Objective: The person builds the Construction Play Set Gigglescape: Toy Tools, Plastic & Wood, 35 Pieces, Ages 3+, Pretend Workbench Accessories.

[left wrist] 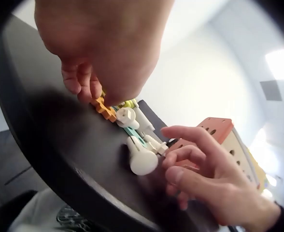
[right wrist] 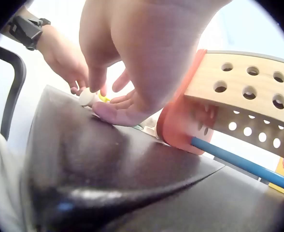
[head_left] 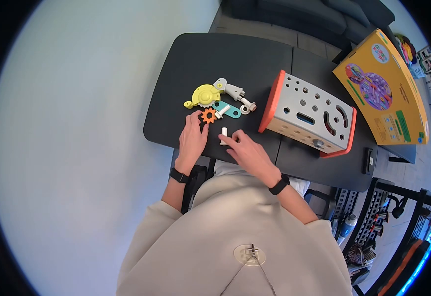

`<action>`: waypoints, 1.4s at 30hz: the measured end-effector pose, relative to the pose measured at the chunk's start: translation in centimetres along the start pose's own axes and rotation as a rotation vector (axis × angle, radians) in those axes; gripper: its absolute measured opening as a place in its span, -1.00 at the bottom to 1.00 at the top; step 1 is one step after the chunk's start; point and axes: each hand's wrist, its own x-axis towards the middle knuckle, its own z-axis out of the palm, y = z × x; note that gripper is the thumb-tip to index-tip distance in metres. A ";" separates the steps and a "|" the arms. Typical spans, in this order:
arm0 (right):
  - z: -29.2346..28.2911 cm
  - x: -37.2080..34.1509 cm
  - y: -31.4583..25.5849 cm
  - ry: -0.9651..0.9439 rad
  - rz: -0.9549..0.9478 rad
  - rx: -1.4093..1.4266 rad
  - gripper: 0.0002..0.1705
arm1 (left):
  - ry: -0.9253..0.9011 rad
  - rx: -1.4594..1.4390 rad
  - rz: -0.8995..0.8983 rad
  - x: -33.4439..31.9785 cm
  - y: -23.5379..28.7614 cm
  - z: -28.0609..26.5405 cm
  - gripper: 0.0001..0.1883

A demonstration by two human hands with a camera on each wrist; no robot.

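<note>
My left hand (head_left: 191, 140) rests near the table's front edge, its fingertips right at an orange toy gear (head_left: 208, 116). Its fingers are relaxed. A white plastic peg (left wrist: 143, 159) with a broad round head and a slotted shaft lies between my two hands. Loosely bent, the fingers of my right hand (head_left: 250, 155) are spread beside this peg, with a gap showing in the left wrist view. Just beyond the gear are a white bolt (head_left: 222, 112) and a teal link plate (head_left: 233, 111) with holes. A yellow-green and grey toy assembly (head_left: 206, 93) lies behind them.
A toy workbench box (head_left: 308, 111) with a holed grey top and red-orange ends stands to the right. Near it lie a white ring (head_left: 245, 109) and another bolt (head_left: 252, 106). A large yellow carton (head_left: 388, 93) leans at the far right. The black table (head_left: 230, 54) has a seam.
</note>
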 end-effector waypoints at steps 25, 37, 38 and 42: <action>-4.2 -5.0 -0.5 0.083 0.349 0.745 -0.67 | 0.039 -0.016 0.343 -3.7 7.4 -2.1 -0.41; -6.3 -10.6 -0.2 0.360 0.244 0.629 -0.65 | -0.359 -0.414 0.410 -4.6 14.0 2.2 -0.41; -6.4 -10.7 -0.1 0.395 0.237 0.604 -0.66 | -0.361 -0.413 0.415 -4.7 14.3 2.5 -0.41; -6.5 -11.2 0.4 0.416 0.226 0.458 -0.63 | -0.458 -0.543 0.402 -5.1 15.1 3.5 -0.46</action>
